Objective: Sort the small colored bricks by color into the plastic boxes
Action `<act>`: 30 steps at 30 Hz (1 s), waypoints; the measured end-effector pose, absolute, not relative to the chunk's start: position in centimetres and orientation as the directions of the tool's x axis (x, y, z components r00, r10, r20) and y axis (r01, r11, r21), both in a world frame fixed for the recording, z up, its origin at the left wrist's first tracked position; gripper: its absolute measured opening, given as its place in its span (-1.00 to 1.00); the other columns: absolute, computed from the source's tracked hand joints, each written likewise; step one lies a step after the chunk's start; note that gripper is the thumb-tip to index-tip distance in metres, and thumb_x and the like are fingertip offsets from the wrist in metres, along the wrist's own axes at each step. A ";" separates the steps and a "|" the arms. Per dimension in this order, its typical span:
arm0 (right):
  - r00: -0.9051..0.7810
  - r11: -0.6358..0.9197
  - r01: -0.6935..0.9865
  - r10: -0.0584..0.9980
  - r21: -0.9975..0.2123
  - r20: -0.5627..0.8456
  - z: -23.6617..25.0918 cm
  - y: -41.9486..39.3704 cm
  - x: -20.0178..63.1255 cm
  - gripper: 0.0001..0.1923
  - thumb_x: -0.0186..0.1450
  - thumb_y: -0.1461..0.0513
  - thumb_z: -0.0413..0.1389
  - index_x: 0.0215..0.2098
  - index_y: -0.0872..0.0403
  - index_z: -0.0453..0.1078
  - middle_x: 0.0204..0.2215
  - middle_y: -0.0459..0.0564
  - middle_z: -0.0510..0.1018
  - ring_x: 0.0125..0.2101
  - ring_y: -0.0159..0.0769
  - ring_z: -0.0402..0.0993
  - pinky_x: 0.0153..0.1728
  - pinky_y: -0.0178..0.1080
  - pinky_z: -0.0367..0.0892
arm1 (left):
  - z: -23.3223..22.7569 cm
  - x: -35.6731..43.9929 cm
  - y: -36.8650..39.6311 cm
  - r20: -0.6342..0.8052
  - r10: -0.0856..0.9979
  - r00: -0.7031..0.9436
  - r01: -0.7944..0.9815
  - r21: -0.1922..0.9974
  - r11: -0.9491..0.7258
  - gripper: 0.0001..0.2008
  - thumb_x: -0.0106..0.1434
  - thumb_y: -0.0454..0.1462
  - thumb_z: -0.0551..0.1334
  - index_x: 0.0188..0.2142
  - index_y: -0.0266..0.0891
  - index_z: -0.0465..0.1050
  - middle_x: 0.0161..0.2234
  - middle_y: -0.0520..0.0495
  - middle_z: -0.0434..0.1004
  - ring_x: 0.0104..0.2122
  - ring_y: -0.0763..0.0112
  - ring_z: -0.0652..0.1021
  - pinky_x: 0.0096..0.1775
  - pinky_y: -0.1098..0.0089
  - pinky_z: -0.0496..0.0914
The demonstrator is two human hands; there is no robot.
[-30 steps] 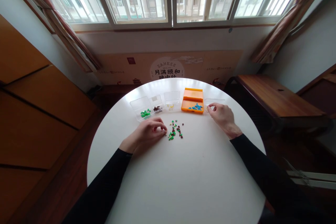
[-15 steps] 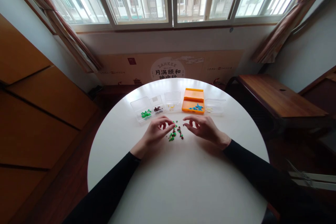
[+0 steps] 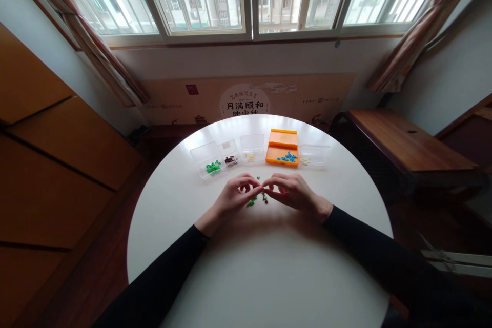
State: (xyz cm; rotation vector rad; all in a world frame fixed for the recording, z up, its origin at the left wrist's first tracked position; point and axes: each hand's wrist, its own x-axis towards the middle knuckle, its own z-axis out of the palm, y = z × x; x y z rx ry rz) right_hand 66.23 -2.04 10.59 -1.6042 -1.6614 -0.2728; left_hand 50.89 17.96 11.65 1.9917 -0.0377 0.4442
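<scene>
Both forearms, clad in black sleeves, are stretched forward and angled inward. The bare left hand and bare right hand are brought together, fingers curled, thumb and forefinger tips nearly meeting; whether anything is pinched between them cannot be made out.

White table, orange box, green and dark red pieces, black sleeves

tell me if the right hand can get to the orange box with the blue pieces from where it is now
Probably yes: the right hand lies just in front of the orange box, with only bare white table between them and the box open.
</scene>
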 end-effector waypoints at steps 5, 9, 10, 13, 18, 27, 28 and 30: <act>0.092 0.217 0.905 0.738 -0.365 0.669 10.6 -2.1 66.2 -0.84 0.61 0.14 0.22 -0.05 0.01 0.63 -0.30 -0.08 0.73 -0.51 -0.46 0.49 -0.43 -0.35 0.30 | 11.5 50.9 18.1 0.320 0.160 0.934 -0.220 0.867 -0.447 -0.65 0.45 0.02 0.44 -0.17 -0.24 0.77 -0.29 -0.10 0.61 -0.40 0.48 0.48 -0.36 0.43 0.30; 0.091 0.230 0.902 0.726 -0.366 0.682 10.6 -2.2 66.2 -0.87 0.60 0.17 0.23 -0.03 0.02 0.62 -0.31 -0.08 0.72 -0.47 -0.44 0.55 -0.41 -0.35 0.33 | 11.5 51.0 18.1 0.327 0.172 0.929 -0.224 0.869 -0.442 -0.67 0.44 0.00 0.46 -0.17 -0.23 0.78 -0.28 -0.11 0.63 -0.40 0.49 0.48 -0.36 0.43 0.30; 0.091 0.231 0.903 0.722 -0.362 0.686 10.6 -2.2 66.2 -0.87 0.59 0.18 0.23 -0.03 0.02 0.62 -0.32 -0.08 0.72 -0.46 -0.43 0.56 -0.40 -0.35 0.34 | 11.5 51.0 18.0 0.330 0.172 0.928 -0.228 0.869 -0.440 -0.68 0.44 -0.01 0.47 -0.17 -0.23 0.78 -0.28 -0.11 0.63 -0.41 0.50 0.48 -0.36 0.43 0.30; 0.086 0.237 0.902 0.719 -0.361 0.689 10.7 -2.3 66.2 -0.89 0.59 0.20 0.22 -0.05 0.02 0.62 -0.33 -0.08 0.71 -0.45 -0.43 0.57 -0.40 -0.35 0.36 | 11.7 50.9 17.9 0.345 0.165 0.924 -0.245 0.866 -0.435 -0.70 0.42 -0.03 0.48 -0.17 -0.23 0.78 -0.28 -0.10 0.63 -0.42 0.50 0.48 -0.38 0.43 0.31; 0.094 0.251 0.889 0.717 -0.382 0.690 10.9 -2.3 66.2 -0.91 0.57 0.23 0.23 -0.07 0.02 0.60 -0.34 -0.09 0.71 -0.46 -0.44 0.56 -0.41 -0.37 0.36 | 11.9 50.8 17.7 0.360 0.159 0.919 -0.262 0.861 -0.436 -0.73 0.42 -0.06 0.49 -0.15 -0.22 0.78 -0.26 -0.12 0.64 -0.41 0.50 0.49 -0.38 0.43 0.32; 0.117 0.243 0.875 0.733 -0.418 0.670 10.8 -2.3 66.2 -0.92 0.56 0.22 0.23 -0.08 0.02 0.59 -0.33 -0.11 0.71 -0.49 -0.46 0.54 -0.43 -0.37 0.34 | 11.7 50.9 17.8 0.363 0.151 0.919 -0.265 0.856 -0.445 -0.74 0.43 -0.07 0.48 -0.14 -0.23 0.78 -0.25 -0.13 0.65 -0.40 0.48 0.50 -0.36 0.42 0.34; 0.124 0.235 0.874 0.738 -0.425 0.663 10.7 -2.4 66.2 -0.92 0.56 0.22 0.23 -0.08 0.02 0.59 -0.33 -0.11 0.71 -0.49 -0.45 0.54 -0.43 -0.36 0.34 | 11.7 50.8 17.7 0.363 0.149 0.920 -0.264 0.853 -0.449 -0.74 0.43 -0.07 0.48 -0.14 -0.22 0.78 -0.25 -0.13 0.65 -0.40 0.48 0.50 -0.36 0.41 0.35; 0.139 0.217 0.873 0.749 -0.437 0.648 10.6 -2.4 66.3 -0.90 0.56 0.20 0.22 -0.07 0.01 0.60 -0.34 -0.11 0.71 -0.48 -0.44 0.55 -0.42 -0.35 0.35 | 11.9 50.8 17.8 0.365 0.150 0.919 -0.261 0.847 -0.464 -0.74 0.44 -0.07 0.47 -0.14 -0.22 0.79 -0.25 -0.12 0.65 -0.40 0.48 0.51 -0.35 0.41 0.36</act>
